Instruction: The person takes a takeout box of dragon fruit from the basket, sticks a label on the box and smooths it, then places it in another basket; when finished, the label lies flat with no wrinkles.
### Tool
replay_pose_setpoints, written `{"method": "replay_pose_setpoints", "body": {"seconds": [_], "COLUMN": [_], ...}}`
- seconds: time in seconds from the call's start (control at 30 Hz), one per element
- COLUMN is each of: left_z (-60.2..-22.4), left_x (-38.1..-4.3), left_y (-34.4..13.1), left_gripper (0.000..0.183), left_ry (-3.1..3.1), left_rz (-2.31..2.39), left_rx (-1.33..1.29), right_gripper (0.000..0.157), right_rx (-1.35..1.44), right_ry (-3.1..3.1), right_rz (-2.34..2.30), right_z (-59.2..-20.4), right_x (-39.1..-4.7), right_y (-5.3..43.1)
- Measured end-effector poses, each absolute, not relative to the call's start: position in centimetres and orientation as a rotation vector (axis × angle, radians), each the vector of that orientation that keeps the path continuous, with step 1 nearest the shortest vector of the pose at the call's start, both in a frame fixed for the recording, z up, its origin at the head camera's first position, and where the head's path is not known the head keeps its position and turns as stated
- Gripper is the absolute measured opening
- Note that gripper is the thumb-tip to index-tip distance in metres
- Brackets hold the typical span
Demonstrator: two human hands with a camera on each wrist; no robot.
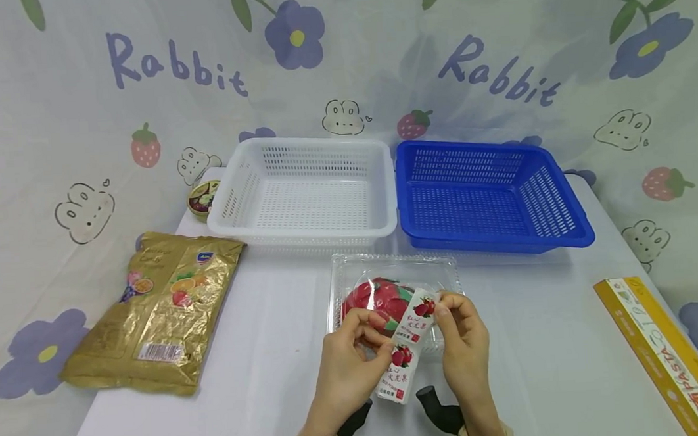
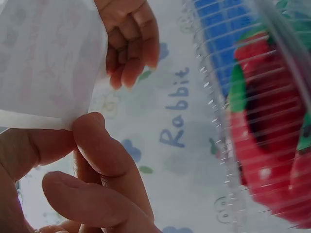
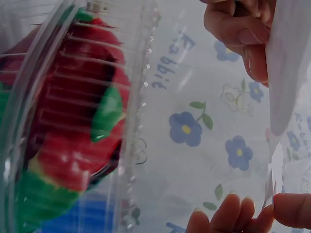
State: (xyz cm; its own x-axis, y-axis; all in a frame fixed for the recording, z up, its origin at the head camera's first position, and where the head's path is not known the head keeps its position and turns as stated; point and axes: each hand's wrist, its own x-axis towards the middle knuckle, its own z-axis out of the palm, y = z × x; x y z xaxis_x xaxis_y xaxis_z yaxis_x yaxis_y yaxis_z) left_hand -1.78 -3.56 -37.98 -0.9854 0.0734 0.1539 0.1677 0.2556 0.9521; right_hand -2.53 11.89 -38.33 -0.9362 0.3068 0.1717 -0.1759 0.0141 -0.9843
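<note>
A strip of white dragon fruit labels (image 1: pixel 400 373), printed with red fruit and Chinese characters, is stretched at a slant between both hands. My left hand (image 1: pixel 352 359) pinches its left edge between thumb and finger, as the left wrist view shows at the corner of the paper (image 2: pixel 53 63). My right hand (image 1: pixel 467 343) pinches the upper right end of the strip. Just beyond the hands stands a clear plastic box (image 1: pixel 395 260), its lid down. Inside lie red dragon fruits (image 1: pixel 372 294) with green tips, partly hidden by the left hand and the labels.
Behind the box stand a white basket (image 1: pixel 302 237) and a blue basket (image 1: pixel 498 242), side by side. A gold candy bag (image 1: pixel 164 313) lies at left, with a small round tub (image 1: pixel 201 198) beyond it. A yellow pasta box (image 1: pixel 667 359) lies along the right edge.
</note>
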Motion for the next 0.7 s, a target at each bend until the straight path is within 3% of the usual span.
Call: {"method": "replay_pose_setpoints", "body": {"seconds": [0.23,0.43,0.7], "left_z": [-37.7,-37.5,-37.5], "left_x": [-2.0,-2.7,-3.7], "left_y": [-4.1,-4.5,-6.7], "left_gripper": [0.025,0.024,0.018], "left_ry": [-2.324,-2.282,-2.238], "left_rz": [-2.208,-2.390,-2.283], "left_rx": [-0.292,-0.337,-0.707], "right_gripper": [0.011,0.011,0.010], "right_rx": [0.175,0.259,0.673], "right_ry": [-1.872,-1.791,-1.857], "right_rz": [1.954,1.923,1.714], "right_z": [-38.3,-38.4,-37.4], "right_x": [-2.3,-2.4,-3.3], "right_y": [11.7,11.8,12.5]}}
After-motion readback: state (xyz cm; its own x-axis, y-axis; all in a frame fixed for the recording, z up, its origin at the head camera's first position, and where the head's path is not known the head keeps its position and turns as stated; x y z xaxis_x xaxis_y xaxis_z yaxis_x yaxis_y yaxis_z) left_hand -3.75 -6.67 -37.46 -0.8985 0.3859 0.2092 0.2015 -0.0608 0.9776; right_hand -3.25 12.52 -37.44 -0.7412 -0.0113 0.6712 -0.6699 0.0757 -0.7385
